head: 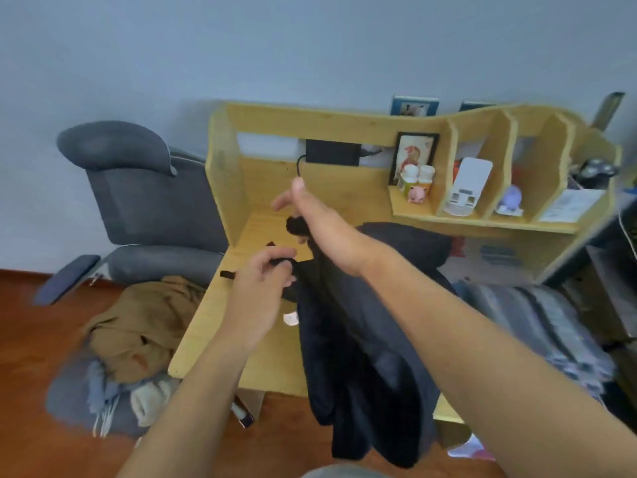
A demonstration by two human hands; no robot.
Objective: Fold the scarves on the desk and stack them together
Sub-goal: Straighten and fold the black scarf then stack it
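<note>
Both hands hold one dark scarf point(362, 357) above the wooden bench point(241, 326). The left hand point(262, 288) is nearer to the person; its fingers are curled and pinch the top edge of the scarf near one corner. The right hand point(310, 219) reaches further out and crosses over to the left. It grips a bunched part of the same scarf under the palm, while its thumb and first finger point forward and stay straight. From the two hands the dark cloth hangs down in long folds, passes over the front edge of the bench and ends below it, above the floor point(41, 339). Behind the right arm, another dark cloth point(413, 243) lies on the bench, below the shelf point(482, 215). A grey striped scarf point(534, 326) lies on the right part of the bench. At the left of the bench stands a grey chair point(138, 201), and on its footrest lies a brown garment point(144, 326).
</note>
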